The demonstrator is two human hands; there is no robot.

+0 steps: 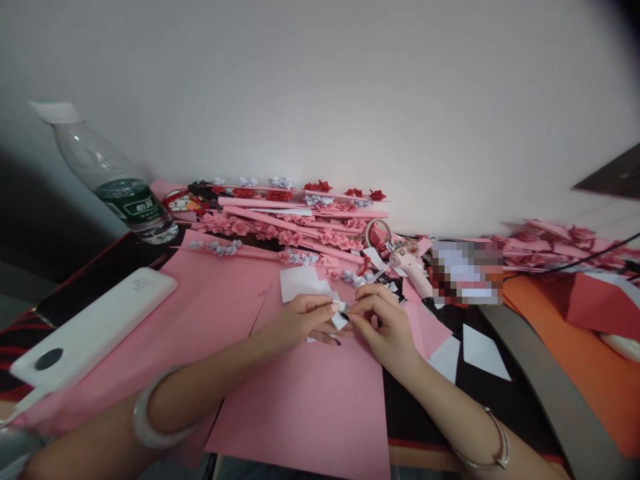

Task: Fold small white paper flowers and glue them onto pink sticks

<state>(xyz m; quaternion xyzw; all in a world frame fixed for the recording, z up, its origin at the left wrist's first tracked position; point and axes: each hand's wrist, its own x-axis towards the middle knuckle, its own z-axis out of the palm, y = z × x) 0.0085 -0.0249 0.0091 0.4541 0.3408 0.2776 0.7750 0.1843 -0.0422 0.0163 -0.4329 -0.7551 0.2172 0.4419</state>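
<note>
Work position: on my remote feed, the small, angular white paper piece [341,322] is held between both hands, above the large, flat pink paper sheet [305,400]. The left hand [315,315] pinches it between thumb and fingers. The right hand [383,319] appears to pinch its right edge with thumb and forefinger. I cannot make out any crease or the pressure applied.

Hazards, in my judgement:

1. Tearing or skewing. Cause: the two pinches sit close together on thin paper; unequal pull would distort it.
2. Dropping. Cause: the piece is tiny and fingertips alone support it. I would expect it to be hard to find among the loose, square white paper sheets [299,283] just behind the left hand.
3. Contact with the pale pink, pistol-shaped plastic tool [413,267]. Cause: its nozzle points towards the right knuckles. I cannot confirm whether it is hot; I would treat it as such.
4. Dragging. Cause: the wide, whitish ring-shaped bangle [145,413] on the left forearm could catch a paper edge below.
</note>
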